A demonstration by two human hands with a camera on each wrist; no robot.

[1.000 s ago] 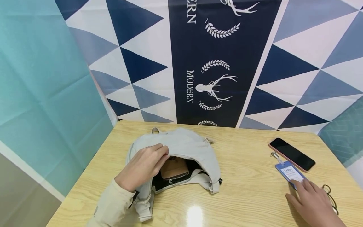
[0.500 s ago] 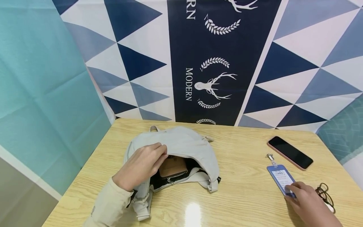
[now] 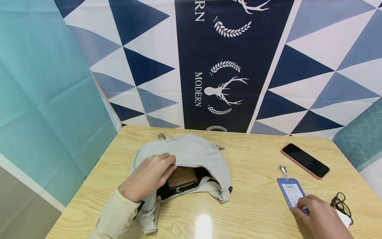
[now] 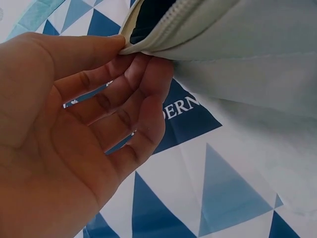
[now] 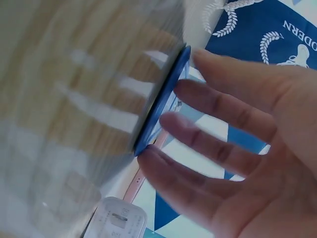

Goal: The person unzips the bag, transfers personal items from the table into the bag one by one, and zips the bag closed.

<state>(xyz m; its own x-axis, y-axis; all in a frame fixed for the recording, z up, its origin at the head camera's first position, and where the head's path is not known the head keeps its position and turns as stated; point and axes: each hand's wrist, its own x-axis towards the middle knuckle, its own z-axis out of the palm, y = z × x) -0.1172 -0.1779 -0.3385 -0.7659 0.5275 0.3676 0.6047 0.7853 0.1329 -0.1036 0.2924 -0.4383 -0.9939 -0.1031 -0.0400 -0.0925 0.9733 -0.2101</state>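
Note:
My left hand (image 3: 149, 177) pinches the upper edge of the opening of a light grey backpack (image 3: 191, 149), thumb and fingertips on the zipped rim in the left wrist view. Inside the raised mouth sits a brown zipped wallet (image 3: 182, 176). To the right, my right hand (image 3: 320, 214) holds the near end of a blue ID card holder (image 3: 289, 189) with a metal clip. Seen from the right wrist, the thumb is at one corner of the holder (image 5: 163, 101) and the fingertips reach along its edge, close over the wooden table.
Behind the card holder lies a black-screened phone (image 3: 305, 161) in a pink case. A black coiled cord (image 3: 341, 204) and a white block (image 3: 343, 217) lie beside my right hand. Patterned cloth (image 3: 221, 66) hangs behind the wooden table (image 3: 250, 192).
My right hand has taken hold of the ID card holder and shifted it left, turning it and moving it away from the phone. The left hand keeps the backpack's opening raised.

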